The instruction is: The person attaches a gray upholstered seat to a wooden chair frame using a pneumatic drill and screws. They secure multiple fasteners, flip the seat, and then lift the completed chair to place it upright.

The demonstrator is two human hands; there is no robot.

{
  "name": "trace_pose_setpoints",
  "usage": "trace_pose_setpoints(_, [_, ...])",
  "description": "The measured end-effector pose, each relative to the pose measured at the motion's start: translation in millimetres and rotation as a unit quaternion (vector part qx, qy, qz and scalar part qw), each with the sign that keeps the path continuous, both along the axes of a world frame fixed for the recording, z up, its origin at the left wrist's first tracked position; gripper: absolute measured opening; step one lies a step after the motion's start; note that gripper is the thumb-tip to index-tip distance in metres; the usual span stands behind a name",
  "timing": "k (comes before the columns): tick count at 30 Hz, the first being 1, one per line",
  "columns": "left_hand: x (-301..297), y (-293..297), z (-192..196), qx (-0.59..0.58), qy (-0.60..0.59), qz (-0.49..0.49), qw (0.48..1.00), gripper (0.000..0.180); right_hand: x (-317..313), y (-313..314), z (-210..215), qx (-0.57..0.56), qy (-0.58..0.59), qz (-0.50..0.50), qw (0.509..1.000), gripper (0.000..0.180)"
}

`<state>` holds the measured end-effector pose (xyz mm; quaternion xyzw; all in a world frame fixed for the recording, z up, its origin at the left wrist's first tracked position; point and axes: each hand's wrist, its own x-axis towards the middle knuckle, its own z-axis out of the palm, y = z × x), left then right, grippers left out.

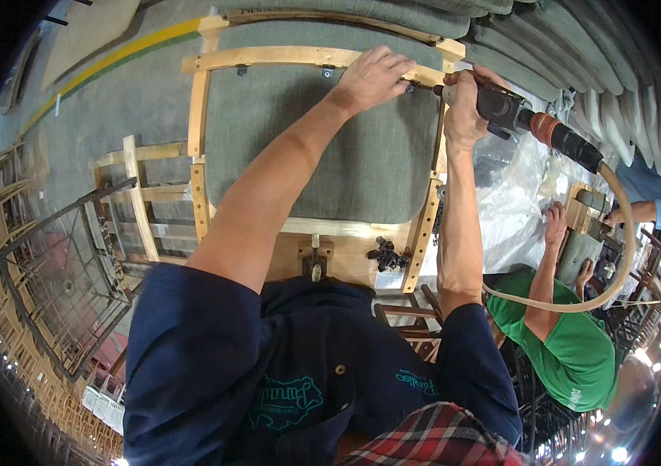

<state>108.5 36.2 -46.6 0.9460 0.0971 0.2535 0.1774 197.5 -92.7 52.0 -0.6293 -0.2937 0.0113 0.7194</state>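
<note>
Lamps (pixel 619 453) glare at lower right; fisheye edges bend into black.

Smooth wood rail (pixel 284 54); matt woven-cloth panel (pixel 354 163); plastic-looking tool body (pixel 499 107); glossy, crinkled plastic sheeting (pixel 505 182).

A yellow stripe (pixel 155 40) crosses the grey floor (pixel 136 109), bright lamps (pixel 619 454) shining lower right.

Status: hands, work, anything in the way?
Left hand on wooden rail. Right hand gripping driver, tip near left hand. Rail across grey padded panel. Hose loops right, off the panel.
</note>
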Motion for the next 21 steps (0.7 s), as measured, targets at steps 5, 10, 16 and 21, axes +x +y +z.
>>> trace_pose_setpoints(5, [2, 1, -3, 0.016, 0.005, -0.001, 1.000, 0.047, 5, -2, -2, -0.017, -0.011, -0.004, 1.000, 0.025])
trace_pose_setpoints(10, [7, 7, -2, 0.039, 0.002, 0.007, 0.999, 0.046, 6, -2, 15, -0.016, 0.020, -0.026, 0.999, 0.027])
trace_pose_setpoints(16, [5, 4, -3, 0.035, 0.008, 0.009, 0.999, 0.046, 7, -13, 23, 0.014, 0.037, -0.012, 0.999, 0.024])
trace_pose_setpoints(21, [4, 3, -1, 0.036, 0.039, 0.013, 0.999, 0.048, -2, -11, 23, -0.003, 0.023, -0.014, 1.000, 0.024])
